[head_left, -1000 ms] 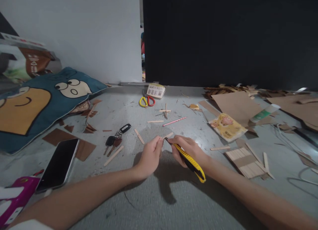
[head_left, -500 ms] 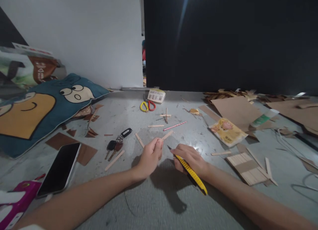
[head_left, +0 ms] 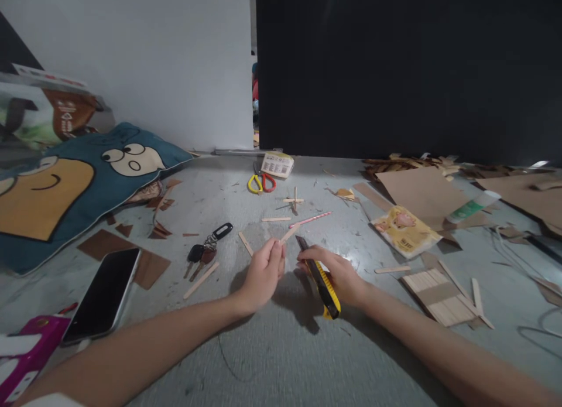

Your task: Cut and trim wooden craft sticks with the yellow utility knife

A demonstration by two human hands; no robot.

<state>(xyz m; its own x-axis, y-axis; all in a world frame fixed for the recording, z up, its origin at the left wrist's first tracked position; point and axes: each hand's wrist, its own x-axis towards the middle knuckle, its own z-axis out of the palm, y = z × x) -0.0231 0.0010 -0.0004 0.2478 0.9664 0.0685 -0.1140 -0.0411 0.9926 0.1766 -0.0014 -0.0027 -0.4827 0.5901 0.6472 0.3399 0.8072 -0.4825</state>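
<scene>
Pinched in my left hand (head_left: 264, 273) is a flat wooden craft stick (head_left: 290, 233), its free end pointing away and to the right. My right hand (head_left: 336, 271) grips a yellow and black utility knife (head_left: 325, 290). The knife's blade (head_left: 302, 243) is out, just right of the stick and apart from it. Beyond both hands lie a pink striped pencil (head_left: 311, 219), another craft stick (head_left: 276, 219) and a small cross-shaped piece made of sticks (head_left: 294, 201). One more stick (head_left: 245, 243) lies beside my left hand.
Keys (head_left: 202, 253), a phone (head_left: 103, 296) and a blue cushion (head_left: 88, 184) are on the left. Scissors (head_left: 261, 183) lie at the back. To the right are a bundle of craft sticks (head_left: 439, 297), a yellow packet (head_left: 404, 231), a glue stick (head_left: 472, 208) and brown cardboard (head_left: 421, 193).
The utility knife has turned in my right hand, its blade now pointing more forward and its black side showing. My left hand has tilted the stick more steeply away.
</scene>
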